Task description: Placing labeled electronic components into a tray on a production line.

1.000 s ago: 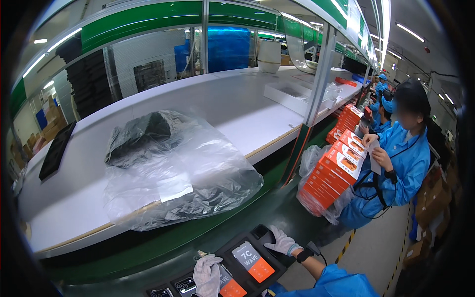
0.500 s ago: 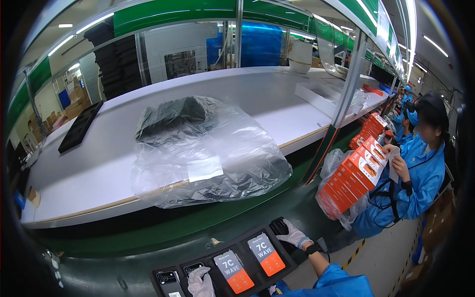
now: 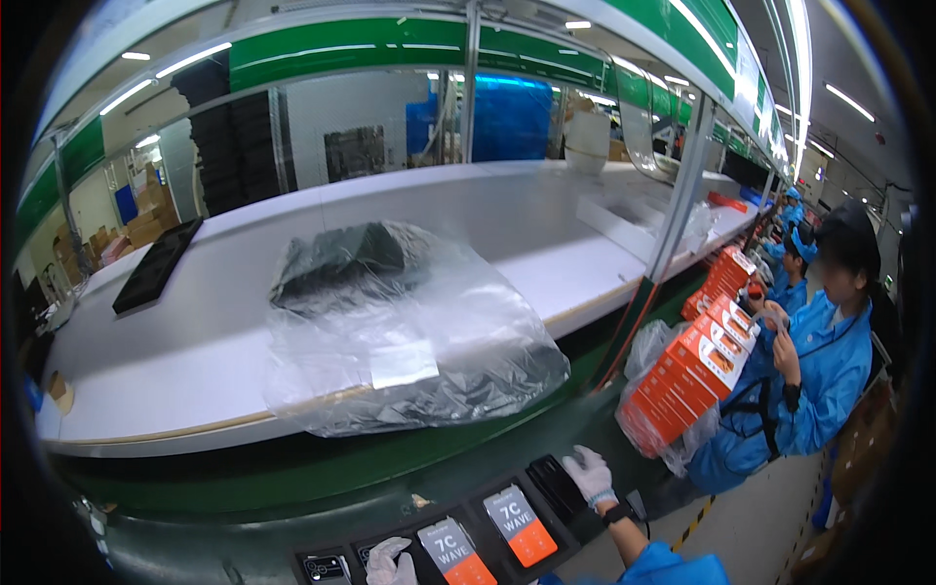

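Note:
A black foam tray (image 3: 477, 519) lies at the lower edge on a dark green work surface, holding several smartphones in slots. Two show grey-and-orange fronts: one phone (image 3: 453, 554) in the middle, another phone (image 3: 520, 526) to its right. At the left end a dark phone (image 3: 326, 568) shows its camera side. My gloved left hand (image 3: 391, 563) is curled over a dark smartphone (image 3: 368, 551), mostly hidden beneath it. My gloved right hand (image 3: 591, 478), fingers apart, is beside a black item (image 3: 556, 485) at the tray's right end; its kind is unclear.
Beyond, a white bench (image 3: 205, 361) bears a large clear plastic bag (image 3: 419, 341) with dark contents and another black tray (image 3: 158, 265). At right stands a co-worker in blue (image 3: 819, 361) beside stacked orange-and-white boxes (image 3: 682, 375). A metal post (image 3: 685, 195) rises at the bench edge.
The view has tilted up, so bench and tray sit lower. My right hand has come away from the black item at the tray's end. My left hand stays at the same phone.

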`<action>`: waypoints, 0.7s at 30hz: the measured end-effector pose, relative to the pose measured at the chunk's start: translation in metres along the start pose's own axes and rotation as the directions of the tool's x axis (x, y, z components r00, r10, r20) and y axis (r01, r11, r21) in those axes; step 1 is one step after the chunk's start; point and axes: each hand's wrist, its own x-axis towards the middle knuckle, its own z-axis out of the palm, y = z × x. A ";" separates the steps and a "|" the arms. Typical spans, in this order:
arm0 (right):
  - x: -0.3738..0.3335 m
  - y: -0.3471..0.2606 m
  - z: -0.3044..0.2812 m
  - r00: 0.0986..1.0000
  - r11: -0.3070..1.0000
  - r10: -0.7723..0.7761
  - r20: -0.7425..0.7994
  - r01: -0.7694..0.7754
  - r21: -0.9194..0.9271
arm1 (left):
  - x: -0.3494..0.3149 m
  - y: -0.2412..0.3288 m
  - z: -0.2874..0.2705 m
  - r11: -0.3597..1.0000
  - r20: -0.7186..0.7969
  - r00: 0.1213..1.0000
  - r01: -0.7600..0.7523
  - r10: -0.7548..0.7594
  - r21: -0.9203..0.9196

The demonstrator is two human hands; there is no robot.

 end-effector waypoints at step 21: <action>0.148 -0.408 0.038 0.445 0.448 -0.879 -0.170 0.894 0.019 | 0.224 0.091 -0.055 0.870 -0.590 0.643 -0.306 0.488 0.386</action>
